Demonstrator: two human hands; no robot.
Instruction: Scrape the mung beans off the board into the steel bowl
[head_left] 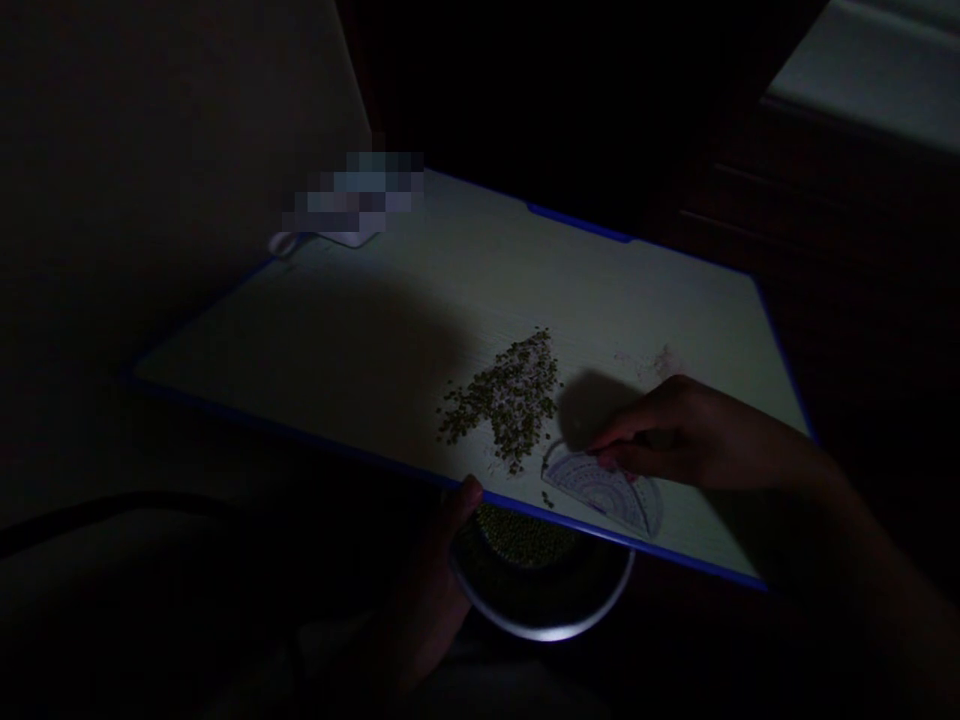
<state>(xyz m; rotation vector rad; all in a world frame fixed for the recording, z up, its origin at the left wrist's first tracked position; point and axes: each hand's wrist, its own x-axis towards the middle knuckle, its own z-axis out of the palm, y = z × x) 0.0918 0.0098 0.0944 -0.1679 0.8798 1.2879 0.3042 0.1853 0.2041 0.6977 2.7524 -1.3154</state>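
My right hand (675, 435) pinches a clear half-round protractor (604, 490) between thumb and fingers. It lies on the board near its front edge, to the right of a loose pile of small green beans and pale grains (510, 400). A few beans sit apart from the pile, close to the protractor. Below the front edge, my left hand (442, 590) grips the left side of a metal bowl (551, 632), its thumb up by the board's blue rim. Green beans (525, 537) fill part of the bowl. My left fingers are mostly hidden beneath it.
The pale board (315, 350) has a raised blue edge. At its back left is a blurred-out object (356, 200) with a loop. Some dusty specks (660, 360) lie beyond my right hand. A dark cord (112, 505) runs at the left. The surroundings are very dim.
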